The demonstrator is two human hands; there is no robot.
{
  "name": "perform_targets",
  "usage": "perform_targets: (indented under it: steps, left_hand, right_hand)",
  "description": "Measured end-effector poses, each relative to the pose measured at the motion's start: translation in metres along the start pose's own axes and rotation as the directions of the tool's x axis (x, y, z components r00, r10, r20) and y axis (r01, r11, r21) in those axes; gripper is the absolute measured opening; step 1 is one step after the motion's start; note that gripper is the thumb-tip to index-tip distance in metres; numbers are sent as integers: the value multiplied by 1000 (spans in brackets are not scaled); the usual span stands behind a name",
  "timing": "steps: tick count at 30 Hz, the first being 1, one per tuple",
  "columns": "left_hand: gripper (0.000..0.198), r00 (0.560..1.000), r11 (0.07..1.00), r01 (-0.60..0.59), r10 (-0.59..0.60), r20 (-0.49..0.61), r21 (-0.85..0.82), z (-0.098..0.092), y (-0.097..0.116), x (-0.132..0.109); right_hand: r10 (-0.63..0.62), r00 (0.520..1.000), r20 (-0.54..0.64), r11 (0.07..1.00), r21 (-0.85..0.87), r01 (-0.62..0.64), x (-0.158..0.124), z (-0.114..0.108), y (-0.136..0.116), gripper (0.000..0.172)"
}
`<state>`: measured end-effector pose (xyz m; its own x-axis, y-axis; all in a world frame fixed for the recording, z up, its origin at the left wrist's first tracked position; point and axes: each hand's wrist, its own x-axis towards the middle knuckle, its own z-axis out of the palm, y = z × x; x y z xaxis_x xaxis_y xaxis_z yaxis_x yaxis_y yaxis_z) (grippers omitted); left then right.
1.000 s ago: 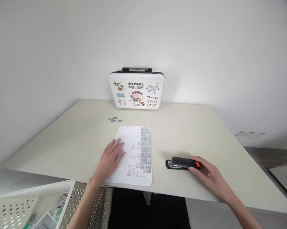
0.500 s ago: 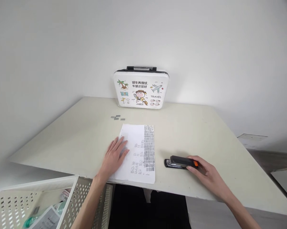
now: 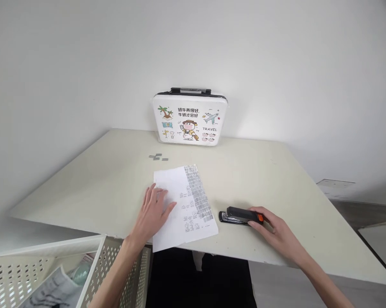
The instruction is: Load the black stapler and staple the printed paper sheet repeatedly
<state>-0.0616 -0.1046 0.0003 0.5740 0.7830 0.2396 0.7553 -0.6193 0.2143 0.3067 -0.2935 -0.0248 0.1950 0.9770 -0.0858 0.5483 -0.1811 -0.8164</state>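
Observation:
My left hand lies with its fingers apart on the left side of a white printed paper. A broad grey printed band runs down the paper's right side, and its lower edge reaches past the table's front edge. To the right, my right hand grips the rear end of a black stapler with an orange patch, thumb on the near side and fingers on the far side. The stapler rests on the table, its front pointing left, close to the paper's lower right corner.
Several small grey staple strips lie beyond the paper. A white case with cartoon prints stands against the wall at the back of the table. At lower left, a perforated white basket holds papers and a greenish item.
The paper has turned anticlockwise under my left hand, its top swinging left and its lower right corner moving towards the stapler. My right hand and the stapler have shifted slightly left.

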Motion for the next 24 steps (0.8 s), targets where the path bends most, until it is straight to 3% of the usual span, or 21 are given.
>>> perform_targets:
  steps: [3, 6, 8, 12, 16, 18, 24]
  left_hand:
    - [58, 983, 987, -138, 146, 111, -80, -1, 24, -8]
    - [84, 913, 949, -268, 306, 271, -166, 3, 46, -20]
    - [90, 885, 935, -291, 344, 314, -202, 5, 53, -26]
    - [97, 849, 909, -343, 408, 336, -238, -4, 54, -33]
    - [78, 813, 890, -391, 454, 365, -237, -22, 53, -42]
    - [91, 806, 885, -401, 463, 368, -237, -25, 54, -46]
    - [109, 810, 871, -447, 490, 323, -203, -7, 63, -41]
  right_hand:
    - [-28, 999, 35, 1000, -13, 28, 4, -5, -4, 41]
    - [-66, 993, 95, 998, -16, 68, 10, -11, -7, 40]
    - [-85, 988, 131, 996, -19, 88, 14, -15, -9, 39]
    - [-96, 980, 177, 995, -19, 101, 20, -20, -12, 38]
    - [-91, 973, 213, 996, 0, 94, 19, -22, -13, 39]
    - [-90, 967, 238, 996, 6, 91, 19, -22, -13, 40]
    - [-60, 967, 246, 998, -17, 66, 19, -24, -12, 43]
